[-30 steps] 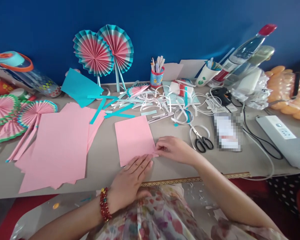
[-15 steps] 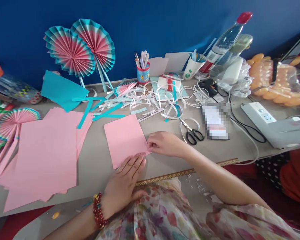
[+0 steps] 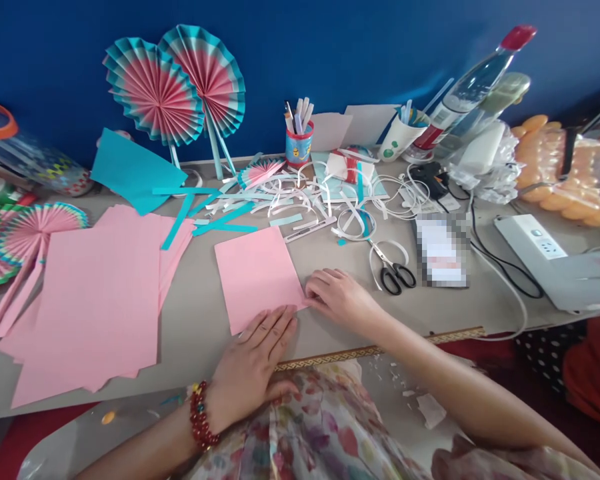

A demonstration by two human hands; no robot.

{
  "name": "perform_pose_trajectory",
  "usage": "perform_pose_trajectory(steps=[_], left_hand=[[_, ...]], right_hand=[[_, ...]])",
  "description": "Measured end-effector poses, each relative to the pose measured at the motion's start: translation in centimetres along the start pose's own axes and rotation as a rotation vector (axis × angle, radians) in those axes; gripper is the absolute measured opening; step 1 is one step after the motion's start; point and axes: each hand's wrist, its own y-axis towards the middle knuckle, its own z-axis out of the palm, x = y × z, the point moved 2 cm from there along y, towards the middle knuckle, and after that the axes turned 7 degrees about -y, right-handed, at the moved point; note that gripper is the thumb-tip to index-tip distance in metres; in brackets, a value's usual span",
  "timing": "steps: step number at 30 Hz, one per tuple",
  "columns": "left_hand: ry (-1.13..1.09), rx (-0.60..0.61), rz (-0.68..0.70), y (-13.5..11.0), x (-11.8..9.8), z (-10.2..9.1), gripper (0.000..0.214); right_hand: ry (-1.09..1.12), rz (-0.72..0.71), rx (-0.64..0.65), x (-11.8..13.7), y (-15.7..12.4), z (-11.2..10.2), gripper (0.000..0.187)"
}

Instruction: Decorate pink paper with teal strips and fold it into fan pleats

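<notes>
A small pink paper sheet [image 3: 255, 273] lies on the grey table [image 3: 195, 333] in front of me. My left hand [image 3: 257, 363], with a red bead bracelet at the wrist, rests flat with fingers stretched out on the sheet's near edge. My right hand [image 3: 337, 297] is curled at the sheet's near right corner, its fingertips pinching that corner against the table.
A stack of larger pink sheets [image 3: 95, 293] lies to the left. Folded paper fans [image 3: 175, 87] stand at the back, with paper strips [image 3: 290, 200], a pen cup [image 3: 299, 143] and scissors [image 3: 390, 267] beyond the sheet. A power strip [image 3: 545, 253] and bottles [image 3: 470, 93] sit right.
My hands stay on the small pink sheet; the right hand's fingers have shifted slightly along its corner. The view has swung a little.
</notes>
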Motion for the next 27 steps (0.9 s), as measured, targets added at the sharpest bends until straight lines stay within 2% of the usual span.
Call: perform_pose_trajectory(steps=[2, 6, 13, 18, 23, 27], left_hand=[[-0.011, -0.005, 0.001, 0.0, 0.0, -0.1, 0.093], [-0.015, -0.013, 0.009, -0.1, 0.1, 0.0, 0.091], [-0.034, -0.026, 0.0, -0.1, 0.2, 0.4, 0.091], [-0.025, -0.047, -0.013, -0.3, -0.1, -0.4, 0.088], [-0.021, -0.055, -0.115, -2.9, 1.0, -1.9, 0.092], [-0.01, -0.059, -0.118, -5.2, 2.1, -1.8, 0.09]], right_hand=[[-0.031, -0.003, -0.083, 0.3, -0.8, 0.2, 0.018], [-0.091, -0.126, -0.19, 1.5, -2.6, 0.5, 0.026], [-0.103, -0.117, -0.171, 2.8, -4.7, 1.7, 0.058], [-0.13, -0.106, -0.136, 2.9, -5.3, 2.3, 0.063], [-0.16, -0.11, -0.119, 2.8, -5.3, 2.2, 0.068], [-0.158, -0.122, -0.109, 2.7, -5.3, 2.3, 0.07]])
